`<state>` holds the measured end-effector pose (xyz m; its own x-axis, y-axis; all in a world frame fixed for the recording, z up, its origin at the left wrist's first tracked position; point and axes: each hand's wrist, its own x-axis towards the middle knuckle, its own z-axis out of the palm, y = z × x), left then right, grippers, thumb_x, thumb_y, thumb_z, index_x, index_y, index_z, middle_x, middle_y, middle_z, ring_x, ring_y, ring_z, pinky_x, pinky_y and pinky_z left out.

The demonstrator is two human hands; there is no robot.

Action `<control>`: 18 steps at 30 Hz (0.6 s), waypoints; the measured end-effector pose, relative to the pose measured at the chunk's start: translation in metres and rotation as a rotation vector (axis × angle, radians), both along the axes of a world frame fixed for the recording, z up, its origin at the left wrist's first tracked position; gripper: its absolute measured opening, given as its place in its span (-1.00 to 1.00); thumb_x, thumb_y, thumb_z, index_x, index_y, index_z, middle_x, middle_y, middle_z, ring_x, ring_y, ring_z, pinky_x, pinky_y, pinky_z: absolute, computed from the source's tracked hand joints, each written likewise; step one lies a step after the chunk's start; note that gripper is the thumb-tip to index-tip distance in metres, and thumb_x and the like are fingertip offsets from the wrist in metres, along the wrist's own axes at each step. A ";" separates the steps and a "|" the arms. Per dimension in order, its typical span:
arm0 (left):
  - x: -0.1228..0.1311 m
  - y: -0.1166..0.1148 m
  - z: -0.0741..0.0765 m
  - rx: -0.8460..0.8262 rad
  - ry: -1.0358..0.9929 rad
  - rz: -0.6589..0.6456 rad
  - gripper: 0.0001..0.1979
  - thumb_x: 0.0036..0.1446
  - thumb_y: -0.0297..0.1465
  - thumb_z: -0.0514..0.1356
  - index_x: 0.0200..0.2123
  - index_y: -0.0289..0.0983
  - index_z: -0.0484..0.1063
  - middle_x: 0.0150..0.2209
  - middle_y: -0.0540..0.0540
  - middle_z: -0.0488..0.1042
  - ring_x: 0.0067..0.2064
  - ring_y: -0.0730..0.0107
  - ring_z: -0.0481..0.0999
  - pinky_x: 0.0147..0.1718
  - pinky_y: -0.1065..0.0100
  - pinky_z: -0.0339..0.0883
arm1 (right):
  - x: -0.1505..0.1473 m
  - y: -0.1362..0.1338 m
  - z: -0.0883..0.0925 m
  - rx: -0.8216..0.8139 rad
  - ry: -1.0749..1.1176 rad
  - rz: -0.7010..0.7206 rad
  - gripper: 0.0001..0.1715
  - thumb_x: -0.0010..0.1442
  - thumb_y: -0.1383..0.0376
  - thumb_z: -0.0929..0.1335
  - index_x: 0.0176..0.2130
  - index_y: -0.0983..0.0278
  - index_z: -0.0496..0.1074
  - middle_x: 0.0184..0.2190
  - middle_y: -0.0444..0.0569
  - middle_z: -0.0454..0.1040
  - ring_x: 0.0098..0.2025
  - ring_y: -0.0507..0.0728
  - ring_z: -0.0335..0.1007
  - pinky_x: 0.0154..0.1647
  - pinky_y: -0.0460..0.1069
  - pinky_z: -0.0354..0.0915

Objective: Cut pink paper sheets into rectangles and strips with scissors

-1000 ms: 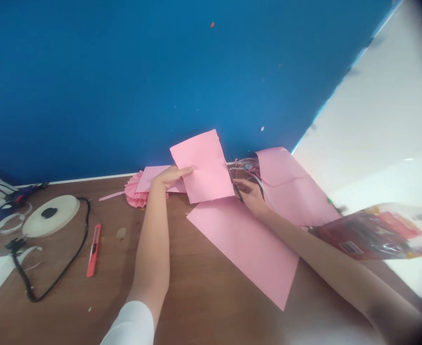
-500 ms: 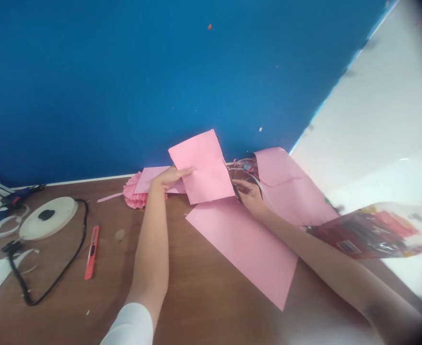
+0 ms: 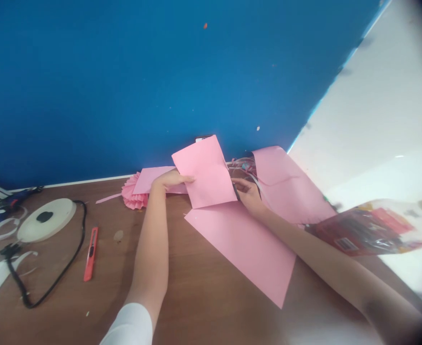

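My left hand (image 3: 171, 179) pinches a pink sheet of paper (image 3: 205, 170) by its left edge, thumb on top, and holds it tilted above the table. At the sheet's right edge, my right hand (image 3: 247, 191) is closed around dark-handled scissors (image 3: 236, 192). Their blades are mostly hidden by the paper, and a short slit shows in that edge. Under the raised sheet lies a larger pink sheet (image 3: 247, 244). Behind my left hand are another pink piece of paper (image 3: 153, 177) and a pleated pink paper rosette (image 3: 134, 194).
A red utility knife (image 3: 91, 254) lies left on the brown table (image 3: 196, 297). Farther left are a white round disc (image 3: 47, 220) and a black cable (image 3: 58, 282). At right are a curled pink sheet (image 3: 290, 187) and a plastic package (image 3: 365, 230). A blue wall (image 3: 160, 86) rises behind.
The held sheet has dipped slightly and its angle has shifted a little. A small dark-and-white object now shows behind its top edge. Both hands keep their holds.
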<state>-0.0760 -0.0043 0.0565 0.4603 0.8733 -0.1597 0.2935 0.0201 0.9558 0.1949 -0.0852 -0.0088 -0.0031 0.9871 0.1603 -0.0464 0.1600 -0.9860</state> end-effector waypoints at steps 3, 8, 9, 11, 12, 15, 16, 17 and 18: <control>0.002 -0.001 0.000 -0.003 0.011 -0.022 -0.33 -0.25 -0.22 0.41 0.00 -0.25 0.43 0.10 -0.20 0.39 0.13 0.06 0.35 0.14 0.09 0.19 | 0.000 0.001 -0.001 -0.001 0.002 -0.007 -0.54 -0.08 0.12 0.44 -0.15 0.24 0.51 -0.37 -0.03 0.55 -0.38 0.13 0.45 -0.32 0.04 0.37; 0.002 0.000 -0.004 -0.019 -0.019 -0.021 -0.31 -0.25 -0.23 0.41 0.03 -0.25 0.41 0.13 -0.21 0.35 0.14 0.06 0.34 0.15 0.09 0.18 | 0.000 0.001 -0.003 0.001 -0.009 -0.011 -0.54 -0.06 0.13 0.44 -0.13 0.24 0.50 -0.39 -0.05 0.54 -0.38 0.12 0.44 -0.29 0.04 0.37; 0.002 0.001 -0.005 -0.024 -0.025 -0.019 -0.30 -0.25 -0.23 0.42 0.03 -0.25 0.41 0.13 -0.22 0.35 0.14 0.05 0.34 0.15 0.08 0.18 | 0.000 0.001 -0.003 0.005 -0.010 -0.014 -0.54 -0.06 0.14 0.44 -0.13 0.24 0.50 -0.39 -0.05 0.53 -0.38 0.12 0.44 -0.29 0.04 0.36; 0.003 0.002 -0.006 -0.034 -0.031 -0.026 -0.29 -0.25 -0.24 0.42 0.04 -0.27 0.40 0.13 -0.23 0.35 0.14 0.05 0.34 0.15 0.07 0.18 | 0.000 0.002 -0.002 0.015 -0.007 -0.026 -0.55 -0.07 0.15 0.44 -0.14 0.24 0.51 -0.40 -0.05 0.53 -0.38 0.12 0.43 -0.29 0.04 0.36; 0.003 0.002 -0.007 -0.041 -0.030 -0.028 -0.29 -0.26 -0.24 0.42 0.04 -0.27 0.40 0.13 -0.24 0.35 0.14 0.05 0.34 0.15 0.07 0.18 | 0.000 0.002 -0.001 0.019 -0.008 -0.032 -0.55 -0.07 0.15 0.45 -0.15 0.24 0.51 -0.40 -0.05 0.53 -0.37 0.12 0.43 -0.30 0.04 0.35; 0.004 0.002 -0.008 -0.059 -0.015 -0.023 -0.29 -0.27 -0.23 0.43 0.02 -0.28 0.41 0.11 -0.24 0.37 0.13 0.04 0.35 0.14 0.07 0.19 | 0.000 0.001 0.001 0.024 -0.027 -0.042 -0.56 -0.07 0.15 0.44 -0.16 0.24 0.52 -0.39 -0.04 0.53 -0.35 0.13 0.43 -0.28 0.04 0.34; 0.004 0.002 -0.007 -0.061 -0.012 -0.019 -0.29 -0.28 -0.22 0.43 0.02 -0.28 0.41 0.11 -0.24 0.37 0.12 0.03 0.35 0.13 0.07 0.20 | 0.000 0.001 0.002 0.022 -0.036 -0.042 -0.57 -0.07 0.14 0.44 -0.16 0.23 0.52 -0.39 -0.04 0.53 -0.34 0.14 0.43 -0.28 0.05 0.35; 0.004 0.002 -0.007 -0.060 -0.011 -0.017 -0.29 -0.29 -0.22 0.43 0.01 -0.29 0.42 0.10 -0.25 0.38 0.13 0.02 0.35 0.13 0.07 0.20 | 0.000 0.001 0.002 0.020 -0.040 -0.039 -0.57 -0.06 0.14 0.44 -0.16 0.23 0.52 -0.39 -0.04 0.53 -0.33 0.15 0.44 -0.27 0.06 0.35; 0.004 0.002 -0.006 -0.057 -0.011 -0.018 -0.28 -0.29 -0.22 0.43 0.01 -0.29 0.42 0.10 -0.25 0.38 0.13 0.01 0.34 0.13 0.06 0.20 | 0.000 0.001 0.002 0.017 -0.038 -0.035 -0.57 -0.06 0.13 0.44 -0.16 0.22 0.52 -0.39 -0.04 0.53 -0.33 0.16 0.44 -0.27 0.06 0.35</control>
<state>-0.0717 -0.0027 0.0502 0.4776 0.8546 -0.2040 0.2840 0.0696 0.9563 0.1950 -0.0843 -0.0063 0.0248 0.9838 0.1776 -0.0029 0.1777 -0.9841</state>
